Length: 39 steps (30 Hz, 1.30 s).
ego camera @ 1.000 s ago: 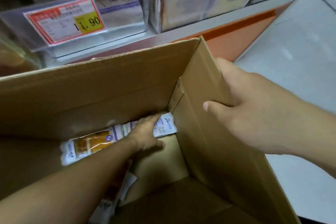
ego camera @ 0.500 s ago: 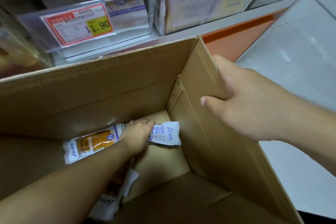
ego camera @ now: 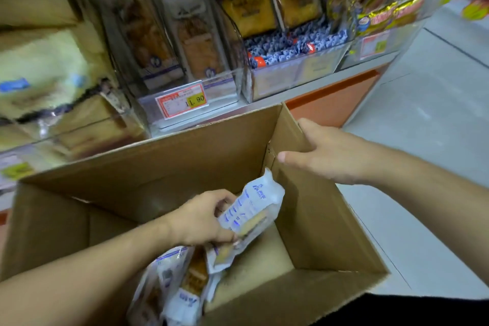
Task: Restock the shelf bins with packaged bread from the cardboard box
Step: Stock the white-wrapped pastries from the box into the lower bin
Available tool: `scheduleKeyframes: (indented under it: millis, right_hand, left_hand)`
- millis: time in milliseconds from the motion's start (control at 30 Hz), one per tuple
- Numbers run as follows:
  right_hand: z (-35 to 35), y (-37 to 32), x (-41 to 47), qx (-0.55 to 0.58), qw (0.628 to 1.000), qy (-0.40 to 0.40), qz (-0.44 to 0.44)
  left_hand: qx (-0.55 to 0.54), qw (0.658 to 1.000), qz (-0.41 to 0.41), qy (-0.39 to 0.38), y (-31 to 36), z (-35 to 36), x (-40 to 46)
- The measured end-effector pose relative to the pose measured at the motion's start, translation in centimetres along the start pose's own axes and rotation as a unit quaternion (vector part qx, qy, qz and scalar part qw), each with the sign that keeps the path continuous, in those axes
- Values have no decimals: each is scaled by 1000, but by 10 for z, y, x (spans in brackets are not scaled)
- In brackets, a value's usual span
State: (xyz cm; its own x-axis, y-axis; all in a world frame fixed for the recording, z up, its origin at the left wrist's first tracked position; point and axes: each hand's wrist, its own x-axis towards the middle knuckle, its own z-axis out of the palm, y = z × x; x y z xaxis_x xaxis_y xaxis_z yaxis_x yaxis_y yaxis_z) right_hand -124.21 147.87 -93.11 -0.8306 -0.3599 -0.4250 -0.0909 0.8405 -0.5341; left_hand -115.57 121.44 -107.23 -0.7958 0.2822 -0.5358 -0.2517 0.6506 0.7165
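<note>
An open cardboard box [ego camera: 169,167] stands in front of the shelf. Inside it, my left hand [ego camera: 203,219] grips a white and clear bread packet [ego camera: 251,209], tilted with one end raised toward the box's right wall. More packets of the same bread [ego camera: 182,283] lie in the box below my forearm. My right hand [ego camera: 328,159] holds the top edge of the box's right wall, thumb inside, fingers outside. Straight ahead on the shelf is a clear bin [ego camera: 219,85] with upright packets of the same bread and an 11.90 price tag [ego camera: 182,103].
Left of that bin lie yellowish bread bags [ego camera: 45,71] behind a clear front. To its right a bin [ego camera: 293,74] holds blue-and-white wrapped items, with gold-wrapped goods [ego camera: 383,16] beyond. An orange plinth [ego camera: 336,103] runs under the shelf. Pale floor [ego camera: 423,127] lies to the right.
My left hand has lifted the packet off the box floor and swung it up on end. The view has risen, showing the shelf bins. My right hand stays on the box edge.
</note>
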Motion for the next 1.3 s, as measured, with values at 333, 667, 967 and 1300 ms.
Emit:
scheduleKeyframes:
  millis: [333,667,967,1300]
  right_hand:
    - [-33,-72,-48,38,970,63,-233]
    - [-7,-130,-38,316,935,79,-142]
    - [1,-141,-32,410,883,119,-195]
    - [-11,-134,-19,368,909,30,-196]
  left_hand:
    - [-376,922,24,-88,93,-92,-136]
    - [-633,755,85,-149,131,-112,-187]
    - [-376,920,105,22,117,-124,-180]
    - [-209,962,122,123,130,-133,-169]
